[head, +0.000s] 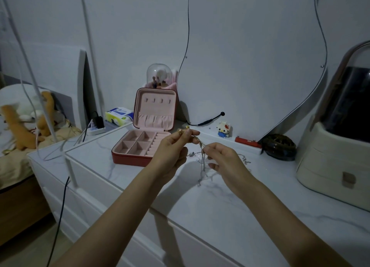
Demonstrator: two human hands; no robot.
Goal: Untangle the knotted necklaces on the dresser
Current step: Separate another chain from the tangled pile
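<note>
**Gold chain stretched between two hands, silver strands hanging from the right**

The left hand (176,146) was raised above the table (220,202), its thumb and forefinger closed in a pinch on the gold end of the necklaces (201,158), where a small gold bead or clasp showed at the fingertips. The right hand (222,158) sat just to the right and slightly nearer and lower, its grip also a pinch, closed on the chain where the gold part met the silver.

Between the two grips the gold chain ran as a short, fairly taut span, its long axis slanting from far-left and high at the left hand down to near-right at the right hand. From the right-hand pinch the silver strands dropped almost straight down, their long axis close to upright, with the lower ends pointing at the table and reaching or nearly reaching it; whether they touched it could not be told. More silver chain lay loose on the table to the right of and beyond the right hand.

The knot itself was too fine to make out, but it seemed to sit at or just below the right-hand pinch, so the right hand was the nearer one to it. Any loosening would likely turn on that hand working the hanging strands while the left kept the gold end held away to the far left.

An open jewellery box (140,146) stood on the table to the left of the hands, well apart from the chains.
</note>
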